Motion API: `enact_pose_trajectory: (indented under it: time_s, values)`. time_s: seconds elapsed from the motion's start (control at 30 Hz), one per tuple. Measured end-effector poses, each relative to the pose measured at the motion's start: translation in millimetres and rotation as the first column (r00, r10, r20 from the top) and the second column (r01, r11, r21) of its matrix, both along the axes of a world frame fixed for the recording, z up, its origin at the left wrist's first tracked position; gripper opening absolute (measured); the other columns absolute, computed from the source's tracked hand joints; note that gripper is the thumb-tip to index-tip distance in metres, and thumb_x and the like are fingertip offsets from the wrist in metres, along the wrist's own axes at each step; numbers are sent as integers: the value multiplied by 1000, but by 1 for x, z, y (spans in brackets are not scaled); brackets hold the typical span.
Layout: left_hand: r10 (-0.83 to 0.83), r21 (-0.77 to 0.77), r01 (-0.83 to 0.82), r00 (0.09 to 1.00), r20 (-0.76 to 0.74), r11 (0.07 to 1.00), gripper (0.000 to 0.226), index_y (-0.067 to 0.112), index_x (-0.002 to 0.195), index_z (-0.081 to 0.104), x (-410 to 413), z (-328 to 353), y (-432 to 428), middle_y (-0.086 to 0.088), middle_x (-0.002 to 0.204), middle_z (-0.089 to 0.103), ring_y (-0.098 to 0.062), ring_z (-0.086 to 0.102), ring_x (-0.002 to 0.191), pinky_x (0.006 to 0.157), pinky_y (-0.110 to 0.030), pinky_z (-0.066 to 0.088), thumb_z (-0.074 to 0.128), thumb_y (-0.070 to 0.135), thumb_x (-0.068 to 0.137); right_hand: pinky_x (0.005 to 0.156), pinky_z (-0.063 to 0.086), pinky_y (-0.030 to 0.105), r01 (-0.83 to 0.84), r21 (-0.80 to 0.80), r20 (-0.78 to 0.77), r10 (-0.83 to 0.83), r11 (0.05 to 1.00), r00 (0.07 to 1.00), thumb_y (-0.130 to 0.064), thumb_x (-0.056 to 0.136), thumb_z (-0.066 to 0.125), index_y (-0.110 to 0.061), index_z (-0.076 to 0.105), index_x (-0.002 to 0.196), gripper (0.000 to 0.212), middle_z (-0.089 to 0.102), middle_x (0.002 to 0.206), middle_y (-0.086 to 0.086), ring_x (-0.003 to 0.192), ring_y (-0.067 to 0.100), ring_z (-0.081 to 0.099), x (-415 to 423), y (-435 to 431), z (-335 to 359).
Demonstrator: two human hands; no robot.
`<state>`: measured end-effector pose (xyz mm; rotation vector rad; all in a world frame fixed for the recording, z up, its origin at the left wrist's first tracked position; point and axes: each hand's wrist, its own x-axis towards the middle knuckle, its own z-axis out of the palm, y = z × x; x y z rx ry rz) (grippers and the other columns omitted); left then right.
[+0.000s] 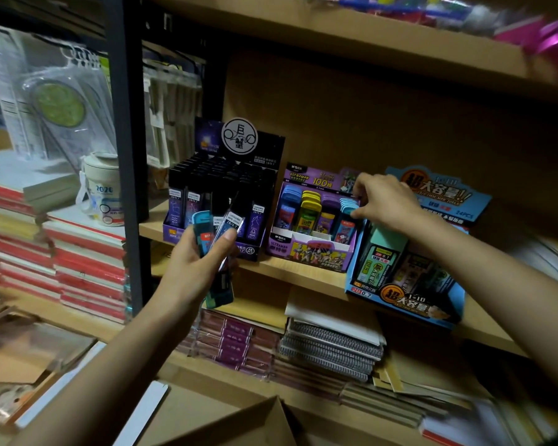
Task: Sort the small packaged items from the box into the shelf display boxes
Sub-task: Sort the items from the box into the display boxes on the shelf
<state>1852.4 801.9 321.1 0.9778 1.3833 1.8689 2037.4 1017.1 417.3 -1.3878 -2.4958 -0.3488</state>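
Left hand (197,266) grips (right hand (384,201) pinches ahead).

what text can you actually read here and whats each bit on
"2020": white lidded cup, left.
"ULTRAMAN", "100": purple display box.
"2B 0.7", "24PCS": blue display box.
"2B/0.7": slim packet held by the left hand.
"48": black display box.
Light blue packets pinched by the right hand: print too small.
Chinese characters and other labels: too blurred.

Wooden shelf (306,280) bears a black box (219,188), a purple box (313,251) and a blue box (406,299) side by side
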Motion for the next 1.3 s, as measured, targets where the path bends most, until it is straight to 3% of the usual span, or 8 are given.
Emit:
enact_pose_trajectory:
  time_s: [0.13, 0.27, 0.4, 0.57, 0.73, 0.87, 1.13, 1.3]
  values:
    - [-16, -6, 16, 1000, 8, 1000, 28, 20, 104, 54, -1, -1, 0, 1, 85, 63, -7, 61, 71, 67, -26, 46, 59, 35, 81, 97, 36, 42, -12, -83, 22, 14, 997, 1000, -34, 76, 74, -20, 51, 117, 49, 52, 123, 7, 119, 26, 42, -5, -17, 12]
    - [-54, -11, 54, 999, 7, 998, 40, 18, 107, 53, 1, -1, 0, 3, 86, 61, -8, 60, 78, 69, -25, 44, 60, 41, 75, 83, 43, 26, -397, -275, -379, 281, 875, 882, -35, 85, 64, -23, 59, 105, 24, 58, 105, -6, 102, 12, 54, -24, -66, 12]
    - [-76, -19, 75, 997, -21, 997, 45, 16, 110, 53, 5, -1, -2, 3, 83, 61, -3, 61, 71, 66, -20, 47, 61, 40, 73, 68, 49, 21, -641, -532, -723, 97, 553, 684, -27, 90, 59, -15, 62, 101, 17, 66, 92, 1, 80, 9, 63, -54, -108, -16]
    - [-59, -18, 59, 998, 14, 998, 35, 15, 110, 54, 1, -1, -6, -1, 83, 58, -14, 57, 74, 69, -29, 49, 58, 35, 82, 53, 49, 17, -723, -529, -831, -99, 444, 547, -5, 89, 59, -4, 58, 98, 9, 63, 80, 5, 61, 9, 61, -78, -114, -38]
    - [-90, -45, 93, 994, 64, 995, 31, 9, 117, 48, -13, -2, -15, -1, 80, 60, -8, 58, 65, 64, -24, 50, 44, 30, 95, 52, 48, 15, -731, -465, -881, -180, 500, 437, -3, 90, 56, -4, 58, 96, 6, 62, 76, 6, 64, 11, 60, -83, -97, -25]
    - [-19, -54, 23, 997, 71, 998, 27, 8, 118, 48, -29, 0, -24, 2, 73, 61, -5, 58, 58, 62, -25, 50, 44, 23, 96, 55, 49, 16, -673, -345, -924, -111, 654, 366, -6, 90, 58, -11, 59, 90, 6, 65, 78, 3, 66, 8, 62, -85, -77, -4]
    - [60, -33, -56, 993, 104, 998, 17, 12, 106, 52, -50, -2, -44, 5, 63, 62, -6, 58, 55, 59, -23, 51, 45, 23, 95, 80, 54, 46, -574, -163, -763, 265, 803, 589, -15, 84, 68, -17, 63, 96, 13, 66, 88, 7, 86, 25, 65, -143, -81, -26]
    - [74, -39, -70, 990, 120, 997, 14, 13, 106, 52, -61, -5, -53, 1, 66, 62, -9, 59, 56, 58, -25, 51, 45, 21, 95, 81, 53, 47, -571, -143, -719, 311, 809, 621, -17, 84, 68, -16, 65, 101, 17, 67, 91, 6, 88, 24, 64, -156, -77, -31]
